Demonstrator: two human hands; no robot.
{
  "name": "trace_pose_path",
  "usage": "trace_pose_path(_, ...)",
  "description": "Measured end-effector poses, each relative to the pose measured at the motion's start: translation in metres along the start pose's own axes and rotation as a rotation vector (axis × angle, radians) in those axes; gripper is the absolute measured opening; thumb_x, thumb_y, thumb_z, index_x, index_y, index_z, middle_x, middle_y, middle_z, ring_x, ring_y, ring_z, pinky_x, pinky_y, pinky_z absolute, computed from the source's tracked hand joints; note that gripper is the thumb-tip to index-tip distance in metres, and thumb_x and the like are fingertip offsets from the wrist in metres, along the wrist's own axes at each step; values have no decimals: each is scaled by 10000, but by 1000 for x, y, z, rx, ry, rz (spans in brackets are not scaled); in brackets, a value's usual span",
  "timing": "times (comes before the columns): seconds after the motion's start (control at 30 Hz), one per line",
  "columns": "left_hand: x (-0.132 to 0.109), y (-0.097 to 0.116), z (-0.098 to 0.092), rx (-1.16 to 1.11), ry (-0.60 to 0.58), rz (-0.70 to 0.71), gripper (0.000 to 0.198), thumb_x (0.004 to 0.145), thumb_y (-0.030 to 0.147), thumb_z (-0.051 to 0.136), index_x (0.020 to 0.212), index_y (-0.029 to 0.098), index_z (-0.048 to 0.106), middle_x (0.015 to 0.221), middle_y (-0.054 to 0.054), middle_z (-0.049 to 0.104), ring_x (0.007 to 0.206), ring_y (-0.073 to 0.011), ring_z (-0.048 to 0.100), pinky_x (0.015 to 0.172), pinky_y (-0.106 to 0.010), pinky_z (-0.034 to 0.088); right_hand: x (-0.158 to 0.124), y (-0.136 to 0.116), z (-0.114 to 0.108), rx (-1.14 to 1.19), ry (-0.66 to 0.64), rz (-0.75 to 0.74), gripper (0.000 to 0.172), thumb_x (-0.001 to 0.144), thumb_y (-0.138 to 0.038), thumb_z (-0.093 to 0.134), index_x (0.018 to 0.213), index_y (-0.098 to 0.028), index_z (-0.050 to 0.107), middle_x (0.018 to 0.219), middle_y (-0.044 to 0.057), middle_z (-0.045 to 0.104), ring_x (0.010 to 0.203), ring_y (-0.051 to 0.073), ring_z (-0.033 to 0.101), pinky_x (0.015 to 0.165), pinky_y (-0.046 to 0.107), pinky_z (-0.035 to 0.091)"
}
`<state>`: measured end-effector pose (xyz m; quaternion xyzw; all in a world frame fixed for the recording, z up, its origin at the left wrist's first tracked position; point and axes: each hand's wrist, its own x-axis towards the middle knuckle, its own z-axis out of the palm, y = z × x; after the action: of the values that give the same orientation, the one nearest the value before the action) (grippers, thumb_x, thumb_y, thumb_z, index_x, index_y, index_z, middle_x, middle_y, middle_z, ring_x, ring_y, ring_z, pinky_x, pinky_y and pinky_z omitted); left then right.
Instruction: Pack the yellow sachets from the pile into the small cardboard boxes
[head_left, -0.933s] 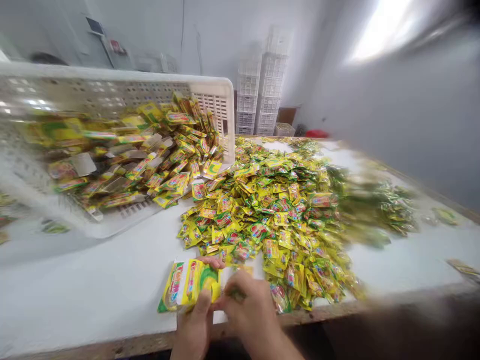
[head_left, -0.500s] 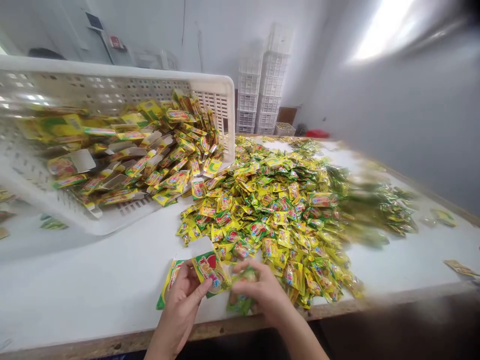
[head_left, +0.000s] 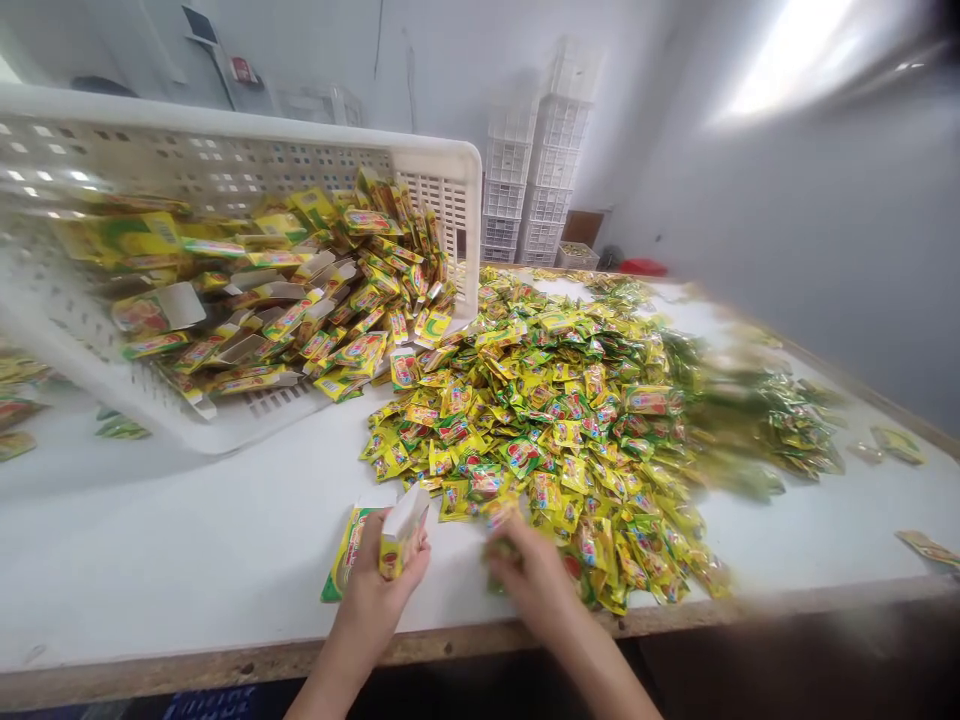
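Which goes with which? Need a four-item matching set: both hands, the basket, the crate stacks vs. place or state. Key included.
Column 1
1. Left hand
2. Right hand
3. White basket
4. Crate stacks

Column 2
A. Open toward the camera, yellow cartons inside
B. Gripping a small open carton
C. Standing beyond the far edge of the table
D. Blurred, at the near side of the packet pile

Pairs: 1-B, 2-D, 3-A, 4-C
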<state>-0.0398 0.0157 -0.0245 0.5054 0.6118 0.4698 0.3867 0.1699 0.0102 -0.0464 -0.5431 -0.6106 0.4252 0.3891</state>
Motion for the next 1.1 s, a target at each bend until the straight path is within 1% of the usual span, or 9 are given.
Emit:
trace_pose_path(0.1, 0, -6, 5, 152, -64, 121, 579, 755, 460, 670, 1280, 266, 522, 1109, -54, 661, 996, -251, 637, 853, -373, 516, 9, -4, -23, 51, 125, 4, 93, 827, -203, 583, 897, -211, 644, 836, 19, 605, 753, 172, 573, 668, 259, 466)
trace_pose_path(0.17, 2, -9, 9, 258, -117, 196, 475, 773, 470, 644, 1190, 251, 583, 1156, -70, 639, 1073, -281, 591, 911, -409, 478, 13, -16, -32, 180, 193, 49, 146, 871, -305, 580, 969, -215, 640, 801, 7, 593, 707, 160, 552, 637, 250, 473)
trace_pose_path(0.27, 7, -9, 18, 383, -141, 201, 419, 720, 474, 696, 1049, 222, 627, 1054, -85, 661, 1001, -310, 595, 886, -446, 470, 18, -42, -28, 383, 329, 63, 236, 877, -392, 600, 1041, -222, 619, 786, -10, 586, 692, 146, 537, 613, 229, 479)
trace_pose_path(0.33, 5, -6, 26, 310, -165, 146, 447, 694, 443, 726, 1066, 216, 627, 1074, -88, 660, 1008, -307, 598, 901, -442, 468, 22, -57, -15, 485, 406, 35, 251, 875, -399, 613, 1047, -217, 603, 812, -8, 598, 703, 140, 545, 621, 225, 486)
trace_pose_path(0.43, -6, 4, 37, -71, -244, -59, 470, 724, 410, 701, 1139, 206, 617, 1063, -78, 676, 967, -273, 629, 861, -395, 508, 27, -69, 4, 551, 439, 14, 244, 863, -386, 636, 1011, -200, 586, 809, -7, 603, 679, 130, 545, 621, 226, 486)
trace_pose_path(0.57, -14, 16, 40, -408, -326, -340, 477, 711, 413, 733, 1114, 168, 657, 1011, -91, 727, 960, -277, 661, 855, -381, 523, 32, -72, 7, 490, 420, -29, 198, 865, -357, 640, 977, -202, 589, 809, -11, 602, 699, 134, 552, 635, 228, 476)
trace_pose_path(0.77, -3, 19, 34, -327, -200, -290, 588, 558, 355, 860, 1074, 163, 654, 859, -54, 751, 795, -256, 673, 703, -327, 526, 40, -69, -4, 236, 227, -190, 181, 865, -315, 635, 1008, -204, 634, 895, 32, 656, 808, 177, 597, 707, 259, 468)
trace_pose_path(0.93, -5, 22, 33, -417, -442, -318, 428, 644, 367, 814, 992, 153, 684, 842, -67, 739, 812, -262, 665, 724, -340, 517, 47, -58, 11, 140, 163, -266, 143, 862, -269, 643, 994, -216, 642, 908, 23, 665, 829, 177, 597, 745, 271, 456)
trace_pose_path(1.1, -5, 21, 30, -490, -478, -298, 458, 699, 375, 787, 1099, 179, 681, 930, -77, 736, 927, -277, 645, 833, -377, 496, 46, -52, 13, -168, 92, -391, 101, 868, -184, 623, 956, -221, 655, 861, 25, 630, 862, 194, 540, 786, 301, 416)
